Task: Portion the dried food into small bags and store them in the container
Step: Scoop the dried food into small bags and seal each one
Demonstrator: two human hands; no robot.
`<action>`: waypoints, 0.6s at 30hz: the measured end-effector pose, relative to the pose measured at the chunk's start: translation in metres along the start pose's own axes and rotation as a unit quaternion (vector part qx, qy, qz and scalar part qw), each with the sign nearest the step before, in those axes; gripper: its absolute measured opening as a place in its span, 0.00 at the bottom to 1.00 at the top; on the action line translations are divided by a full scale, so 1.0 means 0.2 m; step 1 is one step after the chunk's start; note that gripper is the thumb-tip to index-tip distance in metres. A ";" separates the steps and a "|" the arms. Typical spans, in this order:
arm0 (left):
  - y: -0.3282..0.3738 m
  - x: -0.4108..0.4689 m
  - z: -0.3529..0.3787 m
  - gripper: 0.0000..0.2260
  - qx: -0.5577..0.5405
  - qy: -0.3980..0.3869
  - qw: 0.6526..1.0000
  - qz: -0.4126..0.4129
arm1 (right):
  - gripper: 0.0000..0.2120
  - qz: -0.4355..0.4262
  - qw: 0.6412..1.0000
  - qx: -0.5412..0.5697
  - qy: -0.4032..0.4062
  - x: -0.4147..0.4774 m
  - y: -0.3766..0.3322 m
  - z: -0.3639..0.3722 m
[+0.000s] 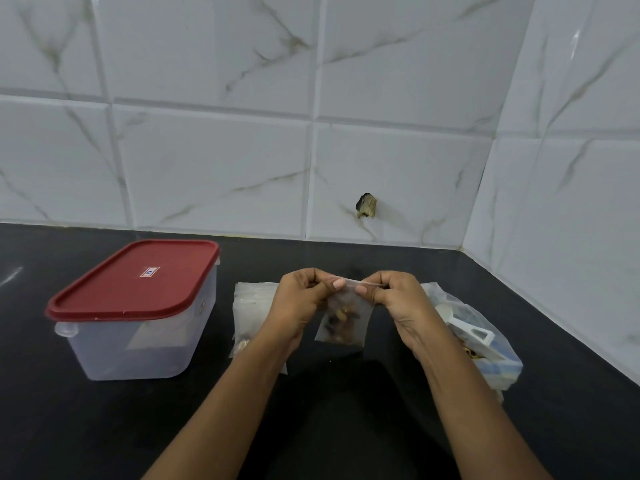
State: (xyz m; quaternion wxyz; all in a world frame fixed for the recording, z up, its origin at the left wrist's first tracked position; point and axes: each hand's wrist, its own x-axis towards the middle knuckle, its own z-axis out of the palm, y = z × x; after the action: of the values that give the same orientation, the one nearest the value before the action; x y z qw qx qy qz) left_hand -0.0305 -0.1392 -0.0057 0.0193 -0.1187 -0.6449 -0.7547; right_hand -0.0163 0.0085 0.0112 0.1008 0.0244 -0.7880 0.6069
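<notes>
A small clear bag (343, 323) with dark and tan dried food in its lower half hangs above the black counter. My left hand (301, 299) pinches the left end of its top edge and my right hand (398, 299) pinches the right end. A clear plastic container (138, 327) with a red lid (138, 278) shut on it stands at the left. Behind my left wrist lie more small bags (251, 313), partly hidden. At the right lies a large clear bag (485, 341) of dried food with a white scoop (471, 330) in it.
The black counter (346, 410) meets a white marble-tiled wall (311, 150) at the back and on the right. A dark chipped hole (366, 205) marks the back wall low down.
</notes>
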 end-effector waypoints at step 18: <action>0.04 -0.07 -0.01 0.06 0.059 0.106 0.993 0.001 | 0.04 0.031 0.994 0.105 0.003 -0.03 -0.01 0.00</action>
State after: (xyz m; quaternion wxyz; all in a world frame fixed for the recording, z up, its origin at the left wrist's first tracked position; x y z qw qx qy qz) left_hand -0.0153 -0.1435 -0.0001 0.0954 -0.0373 -0.6829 -0.7233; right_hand -0.0108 0.0073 0.0125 0.0809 0.0082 -0.7202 0.6890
